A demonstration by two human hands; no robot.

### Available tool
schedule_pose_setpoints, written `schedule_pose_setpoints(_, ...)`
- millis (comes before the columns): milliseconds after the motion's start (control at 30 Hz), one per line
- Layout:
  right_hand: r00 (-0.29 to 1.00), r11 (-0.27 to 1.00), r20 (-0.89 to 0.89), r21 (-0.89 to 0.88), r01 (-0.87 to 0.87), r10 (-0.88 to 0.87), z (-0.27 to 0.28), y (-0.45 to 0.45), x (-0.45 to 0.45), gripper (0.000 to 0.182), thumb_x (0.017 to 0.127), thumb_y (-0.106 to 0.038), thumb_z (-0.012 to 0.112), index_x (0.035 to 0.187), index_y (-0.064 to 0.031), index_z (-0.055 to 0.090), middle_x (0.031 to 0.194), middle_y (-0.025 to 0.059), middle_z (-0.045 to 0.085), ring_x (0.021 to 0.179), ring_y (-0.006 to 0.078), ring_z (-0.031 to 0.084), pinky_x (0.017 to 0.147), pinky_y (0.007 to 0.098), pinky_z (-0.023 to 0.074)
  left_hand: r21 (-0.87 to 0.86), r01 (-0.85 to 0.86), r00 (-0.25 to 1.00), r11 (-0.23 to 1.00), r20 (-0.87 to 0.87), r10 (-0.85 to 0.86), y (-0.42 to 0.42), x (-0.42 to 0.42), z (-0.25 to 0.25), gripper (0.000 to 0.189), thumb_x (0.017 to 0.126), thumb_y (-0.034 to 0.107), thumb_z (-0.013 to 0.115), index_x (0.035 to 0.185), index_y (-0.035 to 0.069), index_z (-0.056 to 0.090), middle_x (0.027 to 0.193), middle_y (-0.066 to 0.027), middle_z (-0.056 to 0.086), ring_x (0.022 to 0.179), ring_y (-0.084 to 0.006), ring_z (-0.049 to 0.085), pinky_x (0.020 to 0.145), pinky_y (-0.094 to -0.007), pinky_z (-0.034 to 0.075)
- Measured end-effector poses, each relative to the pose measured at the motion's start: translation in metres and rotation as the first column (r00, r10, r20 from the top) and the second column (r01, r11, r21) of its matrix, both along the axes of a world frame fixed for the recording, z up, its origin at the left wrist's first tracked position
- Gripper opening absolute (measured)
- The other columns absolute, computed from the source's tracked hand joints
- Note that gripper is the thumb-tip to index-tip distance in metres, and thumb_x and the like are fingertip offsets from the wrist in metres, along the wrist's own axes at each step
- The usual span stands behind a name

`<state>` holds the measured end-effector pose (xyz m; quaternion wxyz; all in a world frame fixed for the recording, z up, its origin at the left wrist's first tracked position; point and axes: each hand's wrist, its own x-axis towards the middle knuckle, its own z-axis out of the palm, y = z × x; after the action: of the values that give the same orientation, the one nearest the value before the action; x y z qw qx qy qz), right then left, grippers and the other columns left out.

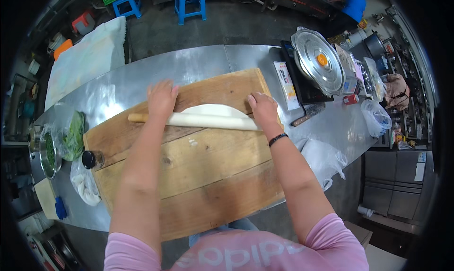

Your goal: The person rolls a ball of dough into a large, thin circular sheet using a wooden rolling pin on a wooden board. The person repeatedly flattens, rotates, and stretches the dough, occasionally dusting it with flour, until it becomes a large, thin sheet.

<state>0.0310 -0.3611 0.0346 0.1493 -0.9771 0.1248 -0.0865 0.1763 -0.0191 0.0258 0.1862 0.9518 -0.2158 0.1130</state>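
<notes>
A long wooden rolling pin (137,118) lies across the far half of a wooden board, with a sheet of white dough (216,121) wrapped around its middle. Part of the dough lies flat on the board just beyond the pin. My left hand (162,97) is over the pin near its left end, fingers reaching past it; its grip cannot be made out. At the dough's right edge, my right hand (263,107) rests over the pin's right part with bent fingers, and hides that end. The wooden board (212,164) shows a little white flour near its middle.
Left of the board stand a dark-lidded jar (93,160), bagged leafy greens (73,136) and a metal bowl (51,157). To the right are a cleaver (308,114), a lidded steel pot (319,61) on a black cooker, and a white plastic bag (322,159). Other people stand farther off.
</notes>
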Motion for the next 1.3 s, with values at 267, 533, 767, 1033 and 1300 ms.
schedule_pose_setpoints(267, 0.993, 0.995, 0.102, -0.081, -0.055, 0.063, -0.021, -0.031, -0.063, 0.041, 0.094, -0.033, 0.07, 0.121, -0.0023, 0.071, 0.131, 0.0207, 0.069, 0.127, 0.0383, 0.062, 0.104, 0.0468, 0.0494, 0.012, 0.11, 0.945, 0.994, -0.312, -0.101, 0.015, 0.012, -0.005, 0.039, 0.104, 0.039, 0.056, 0.104, 0.004, 0.073, 0.105, -0.0153, 0.071, 0.104, -0.0369, 0.064, 0.093, -0.0488, 0.049)
schedule_pose_setpoints(533, 0.999, 0.999, -0.005, -0.025, -0.047, 0.047, -0.029, -0.02, -0.155, 0.029, 0.088, -0.028, 0.075, 0.105, -0.0058, 0.068, 0.1, 0.0168, 0.065, 0.096, 0.0411, 0.059, 0.085, 0.0513, 0.0462, 0.132, 0.2, 0.963, 0.971, -0.211, -0.17, 0.06, -0.024, -0.007, 0.032, 0.095, 0.03, 0.067, 0.111, 0.003, 0.07, 0.106, -0.0154, 0.065, 0.102, -0.0384, 0.059, 0.096, -0.0512, 0.044)
schedule_pose_setpoints(767, 0.999, 0.999, 0.014, 0.025, -0.031, 0.031, -0.01, 0.032, -0.203, 0.048, 0.09, -0.022, 0.073, 0.13, -0.0008, 0.06, 0.128, 0.0217, 0.063, 0.117, 0.0442, 0.058, 0.102, 0.0536, 0.0459, -0.044, 0.204, 0.977, 0.978, -0.053, -0.206, 0.109, -0.082, -0.03, 0.037, 0.091, 0.026, 0.068, 0.121, 0.002, 0.067, 0.12, -0.0167, 0.065, 0.118, -0.0408, 0.057, 0.109, -0.0534, 0.039)
schedule_pose_setpoints(1033, 0.949, 0.957, -0.179, 0.18, -0.227, 0.259, -0.009, 0.083, -0.346, 0.056, 0.088, -0.009, 0.071, 0.141, 0.0036, 0.056, 0.133, 0.0236, 0.066, 0.119, 0.0431, 0.062, 0.105, 0.0519, 0.0487, 0.044, 0.294, 0.904, 0.955, -0.338, -0.263, 0.208, -0.16, -0.004, 0.062, 0.081, 0.023, 0.081, 0.135, 0.002, 0.06, 0.136, -0.0187, 0.061, 0.128, -0.043, 0.054, 0.122, -0.0556, 0.035)
schedule_pose_setpoints(1300, 0.815, 0.698, -0.264, 0.681, -0.222, 0.517, 0.004, 0.106, -0.389, 0.039, 0.091, -0.007, 0.064, 0.129, -0.0023, 0.063, 0.116, 0.0211, 0.069, 0.108, 0.0417, 0.066, 0.094, 0.0481, 0.054, 0.103, 0.22, 0.888, 0.97, -0.433, -0.155, 0.296, -0.32, -0.017, 0.071, 0.068, 0.018, 0.09, 0.131, 0.002, 0.061, 0.138, -0.0186, 0.06, 0.127, -0.042, 0.056, 0.113, -0.0531, 0.043)
